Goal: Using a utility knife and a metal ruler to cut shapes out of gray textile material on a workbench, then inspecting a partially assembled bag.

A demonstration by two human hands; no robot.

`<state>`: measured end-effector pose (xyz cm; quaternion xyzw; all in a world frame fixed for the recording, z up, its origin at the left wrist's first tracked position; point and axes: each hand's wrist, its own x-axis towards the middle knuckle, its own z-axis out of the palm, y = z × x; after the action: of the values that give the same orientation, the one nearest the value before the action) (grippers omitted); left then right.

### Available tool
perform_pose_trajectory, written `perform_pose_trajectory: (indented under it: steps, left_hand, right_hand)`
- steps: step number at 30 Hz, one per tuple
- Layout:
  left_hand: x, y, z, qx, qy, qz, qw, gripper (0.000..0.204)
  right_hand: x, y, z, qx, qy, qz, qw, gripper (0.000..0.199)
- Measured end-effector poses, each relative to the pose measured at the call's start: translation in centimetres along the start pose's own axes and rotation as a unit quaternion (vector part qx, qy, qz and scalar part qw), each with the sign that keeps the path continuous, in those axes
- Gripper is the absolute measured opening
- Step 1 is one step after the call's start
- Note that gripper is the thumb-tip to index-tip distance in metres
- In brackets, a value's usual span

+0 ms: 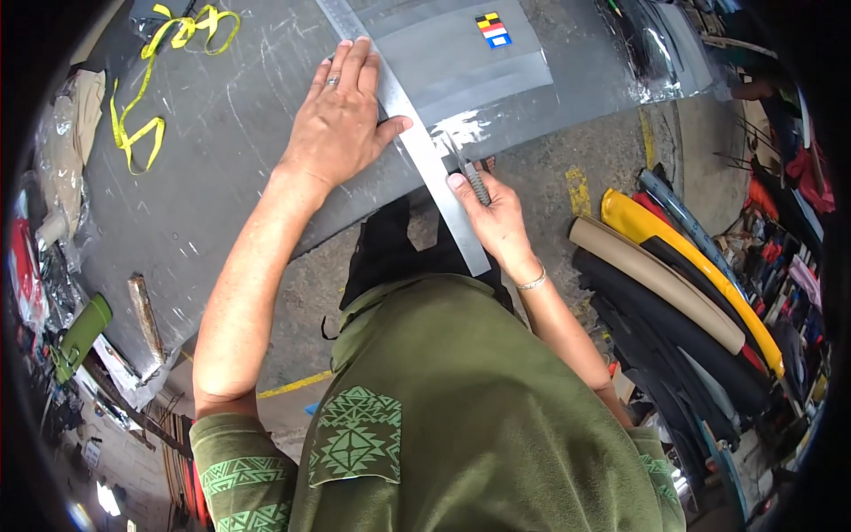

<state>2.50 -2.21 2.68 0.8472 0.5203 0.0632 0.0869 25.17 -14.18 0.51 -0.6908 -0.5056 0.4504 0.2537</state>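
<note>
The head view shows, nearest, a soft green shirt (496, 381) with a pale zigzag-patterned pocket (356, 439), its wearer standing close against the worktop (222, 115), probably so that both arms can reach over its edge. Just beyond the hem, the right hand (501, 222) is closed around a knife (477, 182), thumb laid along the handle, which looks like a grip meant for steering the tip. The handle is slim, grey and ribbed; the narrow blade points away from the body, just beside the right edge of a ruler (421, 146). Whether the tip touches the surface cannot be told.

The ruler is a long, flat, straight strip of smooth silvery metal. It slants across the worktop, its near end jutting past the edge toward the shirt, perhaps so that the straight side spans the material right up to its border. Farther along, the left hand (341, 129) lies open and flat, fingers together and thumb apart, pressing on the strip, apparently to stop it from sliding.

The worktop is dull grey and scuffed with pale scratches. To the ruler's right lies a smooth grey sheet (470, 80), with glossy glare near the blade and a small multicoloured patch (494, 30). Toward the far left, a thin yellow tape (137, 97) curls in loose loops, well apart from the hands.
</note>
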Motion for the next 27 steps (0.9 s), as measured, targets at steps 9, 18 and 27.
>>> perform_pose_trajectory:
  steps: [9,18,27]
  left_hand:
    - [-0.1,-0.8,0.1,-0.060,0.001,0.002,0.998,0.087]
    - [-0.3,-0.9,0.4,-0.105,-0.005,-0.018,0.994,0.089]
    - [-0.4,-1.0,0.7,-0.123,0.003,-0.019,0.992,0.091]
  right_hand:
    - [0.3,0.7,2.4,0.219,-0.050,0.102,0.969,0.030]
    - [0.3,-0.2,2.3,0.217,-0.049,0.109,0.969,0.025]
    - [0.4,0.3,2.7,0.226,-0.029,0.068,0.971,0.029]
